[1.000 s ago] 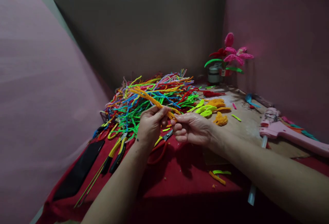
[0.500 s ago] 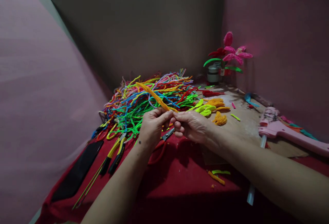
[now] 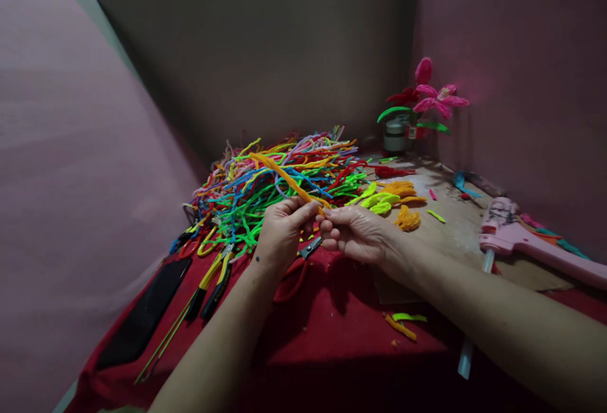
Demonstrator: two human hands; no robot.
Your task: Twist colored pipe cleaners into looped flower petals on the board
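Note:
An orange pipe cleaner is pinched between my two hands and slants up to the left, in front of the pile. My left hand grips it near its lower end with thumb and forefinger. Close beside, my right hand pinches the same end, its fingers curled. Behind them lies a large heap of many-coloured pipe cleaners. Red-handled scissors rest on the cloth beneath my hands, partly hidden. Yellow-green petal shapes and an orange petal piece lie right of my right hand.
Pliers with yellow and black handles, a black phone and thin green stems lie at left. A pink glue gun with a glue stick sits at right. Pink flowers stand at the back. Offcuts lie near the front edge.
My hands stay almost in place on the orange pipe cleaner, with only slight shifts of the fingers. The whole view has moved very slightly.

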